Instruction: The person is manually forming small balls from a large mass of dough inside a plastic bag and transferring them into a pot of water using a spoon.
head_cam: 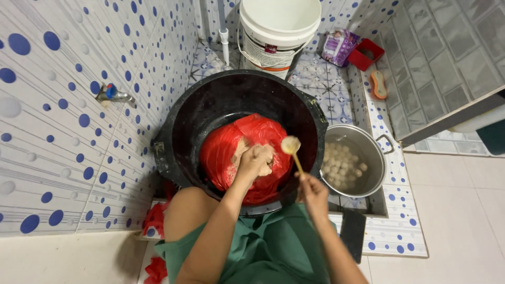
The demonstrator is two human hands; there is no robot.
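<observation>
I'm watching the left hand (256, 160) squeezing a lump of pale paste, fist closed on it, down in the red plastic bag (223, 152) that's lining the big black tub (181, 121). The right hand (314, 193) is pinching a thin wooden spoon (292, 149) by the low end of the handle, bowl up and carrying a rounded blob, sitting just right of the left fist. Steel pot (368, 150) of finished balls in water is sitting right of the spoon, rim touching or just beside the tub, can't tell which. My read: I'm judging the step as scooping a ball off the fist and dropping it in the pot. To do it well I'd be keeping squeeze pressure even so balls are matching in size, scraping clean across the top of the fist, then tipping the spoon low over the water, not flinging. Risk I'm seeing: spoon grip is far back, so the blob could be sliding off on the way across. White bucket (279, 31) is standing beyond the tub, well clear of both hands.
</observation>
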